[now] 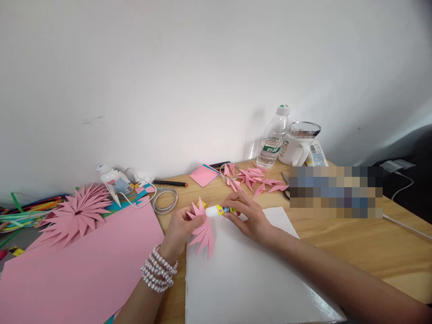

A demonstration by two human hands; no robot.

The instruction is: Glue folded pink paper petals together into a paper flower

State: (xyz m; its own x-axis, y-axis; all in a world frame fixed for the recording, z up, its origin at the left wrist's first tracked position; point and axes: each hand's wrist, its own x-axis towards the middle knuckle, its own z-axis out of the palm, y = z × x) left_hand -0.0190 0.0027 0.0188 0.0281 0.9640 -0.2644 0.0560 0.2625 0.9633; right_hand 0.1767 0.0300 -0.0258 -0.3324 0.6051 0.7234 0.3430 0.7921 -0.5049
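Note:
My left hand (182,227), with a pearl bracelet at the wrist, pinches a partly built pink folded-paper fan (204,236) of pointed pieces. A small yellow thing, perhaps the glue cap, shows behind its fingers. In my right hand (248,216) is a glue stick (218,210) with a white end and yellow label, its tip at the fan's upper points. Both hands are over a white board (243,270). Loose pink folded pieces (251,177) lie beyond my right hand. At the left, a finished-looking pink paper wheel (79,211) rests on large pink sheets (87,274).
Along the wall stand a water bottle (272,139), a white mug (292,150) and a small white bottle (114,180). A black marker (170,183), square pink papers (204,174), a coiled cable (165,201) and scissors (286,186) lie on the wooden table (354,252).

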